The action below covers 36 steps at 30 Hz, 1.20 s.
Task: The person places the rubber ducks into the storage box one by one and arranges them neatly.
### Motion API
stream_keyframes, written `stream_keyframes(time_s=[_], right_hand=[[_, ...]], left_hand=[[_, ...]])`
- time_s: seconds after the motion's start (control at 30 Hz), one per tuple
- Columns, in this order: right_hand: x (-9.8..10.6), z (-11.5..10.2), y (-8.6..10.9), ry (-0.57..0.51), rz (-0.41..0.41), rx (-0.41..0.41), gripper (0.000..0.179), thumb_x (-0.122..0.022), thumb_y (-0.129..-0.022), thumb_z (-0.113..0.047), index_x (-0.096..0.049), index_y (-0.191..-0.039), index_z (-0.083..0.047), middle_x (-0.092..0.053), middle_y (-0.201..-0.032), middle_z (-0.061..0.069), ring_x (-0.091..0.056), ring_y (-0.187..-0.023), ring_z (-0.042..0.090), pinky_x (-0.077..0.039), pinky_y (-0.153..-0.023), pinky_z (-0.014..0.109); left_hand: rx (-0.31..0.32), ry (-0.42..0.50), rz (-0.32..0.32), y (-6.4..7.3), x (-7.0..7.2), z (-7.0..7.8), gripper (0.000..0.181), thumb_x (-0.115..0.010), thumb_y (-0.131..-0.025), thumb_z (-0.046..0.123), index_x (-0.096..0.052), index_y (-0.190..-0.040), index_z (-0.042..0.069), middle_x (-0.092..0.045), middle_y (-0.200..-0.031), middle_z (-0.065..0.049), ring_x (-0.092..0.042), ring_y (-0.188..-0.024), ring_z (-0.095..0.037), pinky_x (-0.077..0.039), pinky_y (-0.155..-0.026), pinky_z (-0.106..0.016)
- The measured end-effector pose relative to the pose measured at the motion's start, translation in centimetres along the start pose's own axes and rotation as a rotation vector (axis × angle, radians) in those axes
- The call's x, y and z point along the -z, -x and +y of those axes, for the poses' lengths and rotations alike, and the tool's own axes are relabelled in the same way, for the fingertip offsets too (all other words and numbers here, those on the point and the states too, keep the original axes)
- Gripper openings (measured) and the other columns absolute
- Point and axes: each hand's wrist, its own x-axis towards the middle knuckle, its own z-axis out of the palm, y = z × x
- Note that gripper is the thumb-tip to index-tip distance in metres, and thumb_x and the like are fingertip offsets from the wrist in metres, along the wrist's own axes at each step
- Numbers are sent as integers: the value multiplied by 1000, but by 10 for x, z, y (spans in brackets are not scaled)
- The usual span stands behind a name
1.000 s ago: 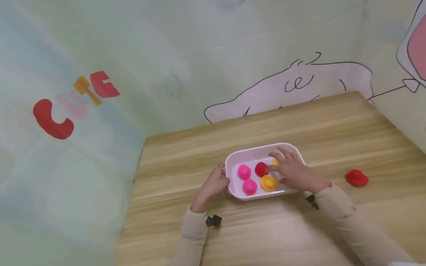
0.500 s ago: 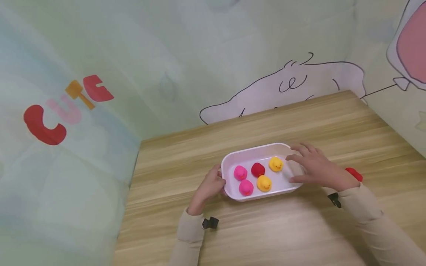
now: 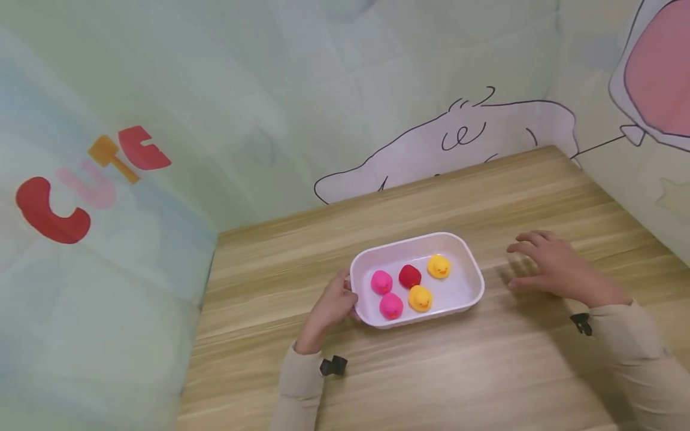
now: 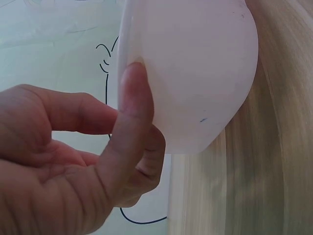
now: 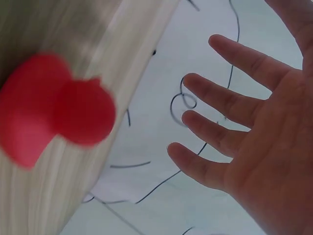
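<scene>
A white plastic tray [image 3: 459, 291] sits on the table, holding several small rubber ducks. Inside are two pink ducks [image 3: 391, 306], one red duck [image 3: 409, 276] and two yellow ducks [image 3: 420, 299]. My left hand [image 3: 333, 302] grips the tray's left end. The left wrist view has its thumb [image 4: 136, 95] against the outer wall, just below the rim. To the right of the tray, my right hand [image 3: 563, 270] is over the table with spread fingers and nothing in them. Another red duck [image 5: 80, 112] shows in the right wrist view, apart from the fingers; the head view hides it.
Wood-grain table [image 3: 442, 371] under everything. A printed cloth wall [image 3: 280, 120] rises along its back and left edges, with another printed panel [image 3: 636, 179] on the right.
My right hand has drawn out from over the tray and moved right, now covering the loose red duck in the head view. Both yellow ducks are uncovered. The left hand keeps its grip.
</scene>
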Motion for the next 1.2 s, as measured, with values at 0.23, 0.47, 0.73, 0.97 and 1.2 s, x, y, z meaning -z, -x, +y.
stream_keyframes(time_s=[0.23,0.47,0.73,0.97,1.2], right_hand=[[3,34,17,26,7,-33,60,-91,-70,-29,-66,-114,2,-55,-123,36,-44,-114,60,-43,-88,79],[3,58,34,19,-40,-116,47,-91,-65,-20,-70,-101,2,-57,-116,37,-44,-110,60,-44,-86,77],[-1,68,41,-3,-13,-102,32,-92,-66,-21,-73,-88,-9,-62,-111,33,-53,-102,57,-49,-82,70],[0,64,39,-10,-8,-77,27,-90,-72,-20,-74,-90,-7,-61,-113,33,-53,-105,57,-49,-85,71],[10,49,33,-28,57,7,32,-90,-70,-13,-75,-98,-8,-63,-117,27,-52,-109,50,-51,-85,68]], left_hand=[[5,16,1,0,0,0,67,-45,-82,-17,-29,-147,-17,-53,-103,-33,-64,-68,-37,-66,-58,-51],[6,38,-12,0,-2,-4,68,-45,-81,-16,-28,-147,-18,-53,-103,-33,-64,-67,-33,-67,-59,-51],[-7,57,-7,-1,3,-4,69,-43,-80,-16,-27,-147,-18,-50,-102,-30,-62,-65,-29,-66,-58,-52],[19,97,-20,1,4,-5,67,-42,-80,-14,-30,-146,-16,-50,-105,-31,-63,-71,-33,-67,-62,-51],[15,98,-20,-2,3,-6,68,-42,-80,-15,-30,-146,-16,-49,-105,-32,-63,-73,-36,-67,-63,-54]])
